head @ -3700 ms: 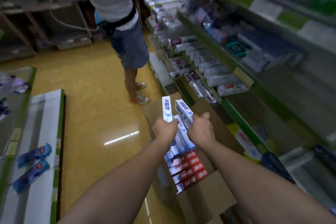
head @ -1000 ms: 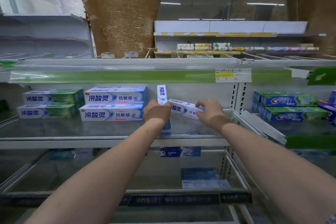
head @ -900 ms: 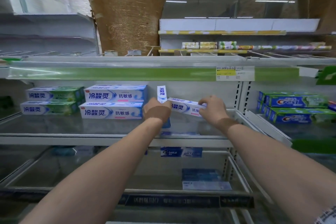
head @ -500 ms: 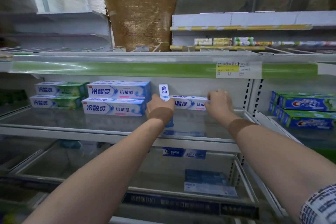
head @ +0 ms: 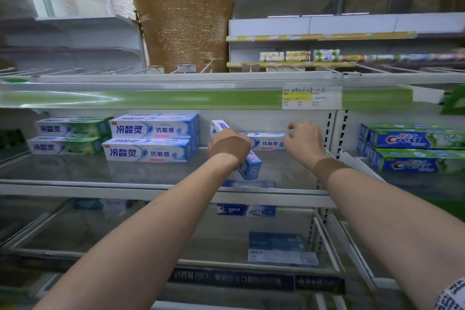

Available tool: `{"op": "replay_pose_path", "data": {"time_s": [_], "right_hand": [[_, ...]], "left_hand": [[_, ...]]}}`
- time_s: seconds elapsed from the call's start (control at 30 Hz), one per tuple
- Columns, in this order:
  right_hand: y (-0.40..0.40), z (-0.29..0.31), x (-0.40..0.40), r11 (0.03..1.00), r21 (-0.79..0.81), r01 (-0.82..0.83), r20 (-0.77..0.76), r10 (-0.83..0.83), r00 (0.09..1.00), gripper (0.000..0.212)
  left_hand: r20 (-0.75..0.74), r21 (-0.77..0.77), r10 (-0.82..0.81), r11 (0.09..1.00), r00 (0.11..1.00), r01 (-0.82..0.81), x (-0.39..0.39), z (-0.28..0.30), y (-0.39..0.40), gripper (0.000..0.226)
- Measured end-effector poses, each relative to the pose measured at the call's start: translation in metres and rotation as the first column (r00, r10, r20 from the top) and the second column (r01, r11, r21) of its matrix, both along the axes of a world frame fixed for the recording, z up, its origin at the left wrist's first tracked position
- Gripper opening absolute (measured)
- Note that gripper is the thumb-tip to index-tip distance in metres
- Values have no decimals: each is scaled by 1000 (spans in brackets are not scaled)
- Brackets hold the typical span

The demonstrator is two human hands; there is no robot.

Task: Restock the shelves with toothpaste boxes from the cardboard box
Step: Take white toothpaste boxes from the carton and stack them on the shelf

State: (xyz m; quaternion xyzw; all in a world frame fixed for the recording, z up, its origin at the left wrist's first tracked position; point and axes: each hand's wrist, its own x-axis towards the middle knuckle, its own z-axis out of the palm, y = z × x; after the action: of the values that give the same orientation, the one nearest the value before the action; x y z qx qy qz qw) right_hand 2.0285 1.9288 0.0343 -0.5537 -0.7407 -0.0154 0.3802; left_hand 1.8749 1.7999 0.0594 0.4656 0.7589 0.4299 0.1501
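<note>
**White-and-blue box set down, another still in hand**

White-and-blue toothpaste cartons sit on the middle shelf (head: 156, 185), a grey board with a pale front rim. The left hand (head: 230, 145) is curled round one such carton, the held box (head: 247, 165), which stands tilted on end: its top pokes up above the knuckles and its lower end hangs just over the shelf board. Just right of that hand a second carton, the laid box (head: 268, 142), lies flat lengthwise against the back wall. The right hand (head: 305, 142) is at the laid box's right end with fingers bent; whether they grip the carton or only touch it cannot be told.

Left of the left hand stands a blue stack (head: 151, 137) of two matching cartons, one on the other, and left again a green stack (head: 69, 137) of two. Well to the right of the right hand, past the perforated upright, lie green Crest boxes (head: 415, 148), piled two high.

Above the hands runs a green price strip (head: 176, 99) carrying a handwritten tag (head: 310, 97). Below the middle shelf a Darlie label (head: 246, 210) hangs on the rim, and a pale blue carton (head: 279, 249) lies on the lower shelf beneath the right forearm.
</note>
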Motion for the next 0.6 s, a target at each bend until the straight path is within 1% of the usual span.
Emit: {"op": "replay_pose_path", "data": {"time_s": [0.1,0.17,0.2,0.27,0.33,0.4,0.43,0.47,0.5,0.57,0.6], "right_hand": [[-2,-2,12,1000,-7,25,-28,-25,999,32],[-4,-5,18,999,-4,32,-31,-32,999,31],[-5,-7,21,999,-9,37,-30,-37,999,30],[-7,-9,25,999,-17,47,-38,-48,998,28],[-8,-10,27,998,-15,61,-47,-62,997,27],[-10,-12,28,998,-14,65,-48,-66,997,27],[-12,-12,28,998,-14,66,-49,-67,997,27],[-13,-13,27,997,-18,70,-49,-71,996,27],[-14,-13,27,997,-22,74,-49,-75,996,27],[-16,-13,27,997,-21,79,-46,-79,996,27],[-17,-13,28,996,-21,81,-42,-82,996,27]], "left_hand": [[-50,-88,-25,996,998,21,9,0,4,25],[-99,-127,-60,991,993,47,17,3,-3,33],[-159,-144,-87,988,983,64,19,3,-4,34],[-271,-215,-150,972,951,92,22,-4,2,28],[-307,-214,-165,972,937,101,24,-5,2,22],[-313,-287,-236,947,920,145,27,-5,-1,14],[-320,-304,-240,942,917,140,27,-5,-2,12],[-330,-284,-240,948,913,146,24,-5,-3,11],[-343,-278,-253,947,905,160,22,-5,-4,15],[-436,-319,-317,930,842,185,15,-8,0,38],[-469,-328,-317,929,824,171,11,-9,2,47]]}}
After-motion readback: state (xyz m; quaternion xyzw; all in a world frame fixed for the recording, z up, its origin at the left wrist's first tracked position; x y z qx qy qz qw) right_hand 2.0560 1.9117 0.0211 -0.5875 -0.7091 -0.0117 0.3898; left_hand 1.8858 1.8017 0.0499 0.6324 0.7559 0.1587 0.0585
